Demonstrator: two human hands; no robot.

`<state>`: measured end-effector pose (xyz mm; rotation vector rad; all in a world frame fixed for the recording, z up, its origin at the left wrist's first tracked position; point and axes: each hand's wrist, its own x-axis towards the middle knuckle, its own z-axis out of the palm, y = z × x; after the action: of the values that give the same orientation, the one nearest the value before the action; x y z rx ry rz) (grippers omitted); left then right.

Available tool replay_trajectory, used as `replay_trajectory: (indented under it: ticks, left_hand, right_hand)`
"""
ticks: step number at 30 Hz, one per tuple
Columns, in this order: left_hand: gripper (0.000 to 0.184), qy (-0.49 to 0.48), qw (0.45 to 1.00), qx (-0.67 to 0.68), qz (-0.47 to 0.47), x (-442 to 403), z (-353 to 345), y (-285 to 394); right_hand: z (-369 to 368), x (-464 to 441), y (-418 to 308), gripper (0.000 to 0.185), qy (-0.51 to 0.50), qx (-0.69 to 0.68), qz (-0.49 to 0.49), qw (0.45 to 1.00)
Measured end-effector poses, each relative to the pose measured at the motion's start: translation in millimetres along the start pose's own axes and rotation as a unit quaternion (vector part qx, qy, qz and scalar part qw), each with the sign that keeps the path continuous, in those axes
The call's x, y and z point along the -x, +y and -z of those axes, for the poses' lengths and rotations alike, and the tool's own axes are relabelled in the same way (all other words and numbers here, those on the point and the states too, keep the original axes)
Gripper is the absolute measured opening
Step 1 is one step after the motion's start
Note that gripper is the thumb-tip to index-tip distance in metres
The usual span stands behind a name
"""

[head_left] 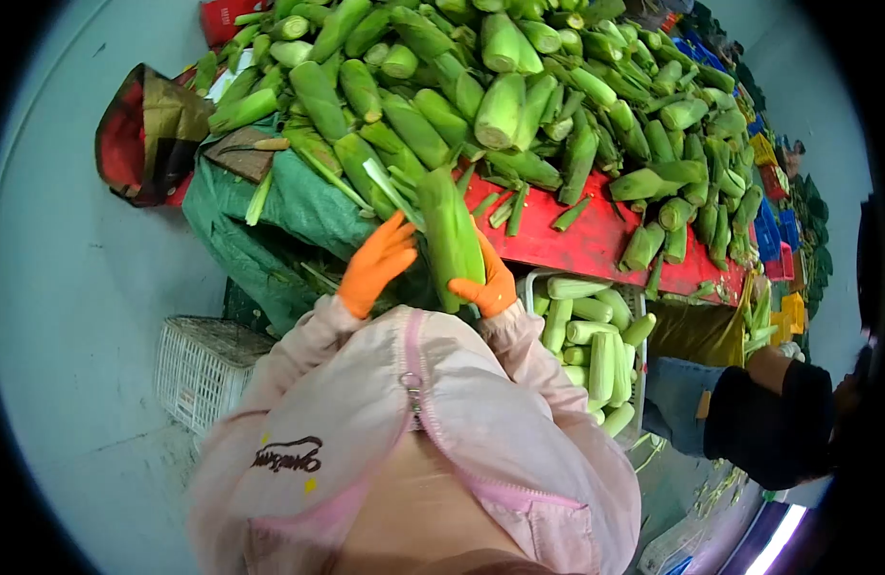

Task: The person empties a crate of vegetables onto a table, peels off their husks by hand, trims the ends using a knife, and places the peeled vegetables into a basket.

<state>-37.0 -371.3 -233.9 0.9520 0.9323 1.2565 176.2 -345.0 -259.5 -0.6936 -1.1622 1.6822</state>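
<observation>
My right hand [492, 280], in an orange glove, grips a green ear of corn [450, 240] still in its husk. The ear stands nearly upright in front of my chest, with my thumb across its lower part. To the left of it my left hand [377, 264], also in an orange glove, has its fingers stretched out and apart. A pale strip of husk [390, 192] lies just above those fingertips; whether they touch it I cannot tell. Beyond both hands rises a large heap of corn in husks [442, 115].
A red table [548, 235] carries the heap. By my right elbow stands a crate [639, 383] of pale peeled ears. A green sack [313, 206], a wooden-handled knife [270, 145] and a white basket [198, 374] are on the left. Another person [763, 422] is close on the right.
</observation>
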Motion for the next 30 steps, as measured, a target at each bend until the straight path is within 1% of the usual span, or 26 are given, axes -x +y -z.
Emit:
replay_trajectory:
  ticks: [2, 3, 4, 6, 7, 8, 9, 10, 11, 12, 14, 15, 16, 18, 19, 20, 21, 22, 23, 24, 25, 27, 28, 30]
  left_hand:
    - [0.070, -0.039, 0.994, 0.027, -0.095, -16, -10, 6]
    - [0.066, -0.023, 0.986, 0.141, -0.087, -18, -19, 20]
    - [0.066, -0.020, 0.985, 0.143, -0.092, -14, -15, 28]
    - [0.066, -0.004, 0.990, -0.022, -0.138, -8, -8, 35]
    - [0.067, 0.015, 0.978, -0.062, -0.198, -7, -3, 31]
    - [0.067, 0.015, 0.979, -0.059, -0.193, -1, 3, 33]
    - [0.068, 0.043, 0.965, -0.144, -0.213, 4, 8, 37]
    - [0.069, 0.070, 0.943, -0.227, -0.232, 9, 10, 42]
    - [0.073, 0.083, 0.937, -0.233, -0.247, 13, 10, 46]
    - [0.073, 0.084, 0.938, -0.229, -0.247, 17, 13, 46]
    - [0.074, 0.101, 0.901, -0.323, -0.273, 21, 21, 48]
    - [0.074, 0.134, 0.885, -0.350, -0.275, 26, 22, 50]
    - [0.074, 0.141, 0.884, -0.350, -0.277, 27, 24, 51]
    - [0.074, 0.160, 0.874, -0.369, -0.273, 33, 31, 53]
    - [0.074, 0.166, 0.873, -0.369, -0.271, 35, 35, 54]
    - [0.074, 0.153, 0.885, -0.339, -0.280, 36, 39, 55]
    - [0.074, 0.140, 0.895, -0.309, -0.291, 37, 42, 55]
    - [0.074, 0.144, 0.894, -0.308, -0.291, 38, 40, 57]
    - [0.074, 0.102, 0.953, -0.151, -0.241, 40, 37, 59]
    - [0.073, 0.055, 0.982, 0.010, -0.183, 41, 36, 61]
    - [0.073, 0.057, 0.981, 0.009, -0.184, 41, 37, 58]
    - [0.066, -0.004, 0.980, 0.098, -0.171, 40, 40, 52]
    - [0.066, -0.004, 0.980, 0.098, -0.171, 40, 42, 50]
    - [0.066, 0.026, 0.977, 0.086, -0.192, 40, 43, 49]
  right_hand:
    - [-27, 0, -7, 0.103, -0.042, 0.066, 0.048, 0.996]
    - [-37, -1, -13, 0.094, -0.052, 0.169, 0.045, 0.983]
    - [-41, -4, -16, 0.094, -0.057, 0.172, 0.046, 0.982]
    - [-41, -12, -23, 0.079, -0.089, 0.250, 0.099, 0.959]
    - [-49, -14, -17, 0.060, -0.013, 0.124, 0.051, 0.991]
    - [-71, -14, -39, 0.040, 0.045, 0.097, 0.023, 0.994]
    - [-80, -18, -46, 0.032, 0.056, 0.144, 0.000, 0.988]
    - [-86, -23, -54, 0.028, 0.066, 0.192, -0.023, 0.979]
    - [-107, -27, -65, 0.031, 0.077, 0.221, -0.004, 0.972]
    - [-112, -33, -60, 0.031, 0.077, 0.224, -0.005, 0.971]
    - [-117, -44, -49, 0.037, 0.054, 0.322, 0.019, 0.945]
    - [-124, -46, -46, 0.041, 0.061, 0.310, 0.022, 0.948]
    - [-127, -48, -44, 0.041, 0.054, 0.312, 0.023, 0.948]
    - [-134, -50, -37, 0.043, 0.040, 0.317, 0.077, 0.945]
    - [-138, -50, -37, 0.042, 0.024, 0.263, 0.062, 0.962]
    - [-142, -49, -34, 0.042, 0.020, 0.263, 0.060, 0.963]
    - [-145, -48, -32, 0.041, 0.026, 0.164, 0.026, 0.986]
    - [-149, -48, -30, 0.041, 0.033, 0.064, -0.009, 0.997]
    - [-155, -48, -29, 0.039, 0.042, 0.027, -0.022, 0.999]
    - [-157, -48, -29, 0.039, 0.040, 0.026, -0.021, 0.999]
    - [-158, -48, -29, 0.039, 0.040, 0.000, -0.035, 0.999]
    - [-162, -47, -32, 0.039, 0.040, -0.027, -0.051, 0.998]
    - [-166, -46, -36, 0.039, 0.054, -0.020, -0.061, 0.996]
    - [-167, -44, -36, 0.039, 0.070, -0.014, -0.071, 0.995]
